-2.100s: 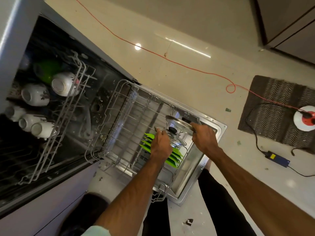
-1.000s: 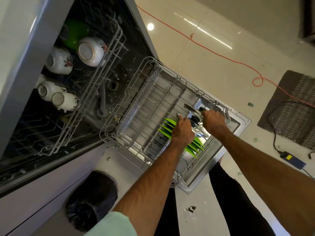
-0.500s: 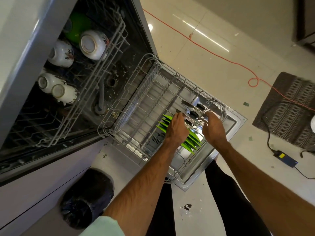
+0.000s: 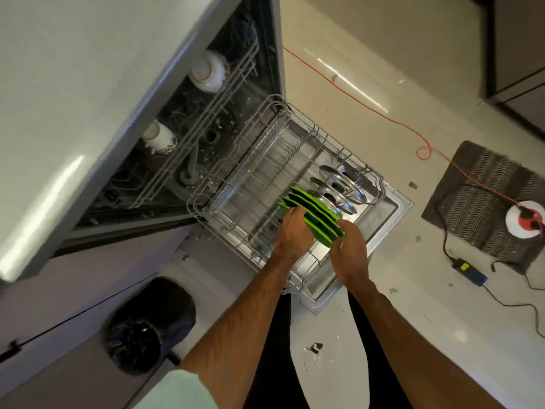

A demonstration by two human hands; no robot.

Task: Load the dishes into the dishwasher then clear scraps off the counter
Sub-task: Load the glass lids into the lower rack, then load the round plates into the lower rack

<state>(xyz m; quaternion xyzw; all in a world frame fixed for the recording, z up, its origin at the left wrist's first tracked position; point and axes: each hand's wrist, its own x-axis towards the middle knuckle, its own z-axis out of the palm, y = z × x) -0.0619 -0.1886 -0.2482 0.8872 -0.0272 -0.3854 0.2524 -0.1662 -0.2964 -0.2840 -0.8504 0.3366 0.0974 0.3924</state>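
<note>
The dishwasher's lower rack (image 4: 236,184) is pulled out over the open door (image 4: 392,208). Several green plates (image 4: 317,218) stand on edge in it. Behind them stand three shiny lids (image 4: 346,188) with dark knobs, free of both hands. My left hand (image 4: 290,234) is at the left end of the green plates with its fingers loosely curled, and nothing shows in it. My right hand (image 4: 349,247) is at the plates' right end; its fingertips are hidden behind them.
White cups (image 4: 210,72) sit upside down in the upper rack (image 4: 188,143). The counter edge (image 4: 59,119) juts over it at left. On the floor are a bin with a black bag (image 4: 147,329), an orange cable (image 4: 383,116), a mat (image 4: 483,199), a power adapter (image 4: 470,268) and scraps (image 4: 314,347).
Both hands set the lid upright in the rack behind the green plates, let it go and drew back to the plates' ends. The view swung left and up.
</note>
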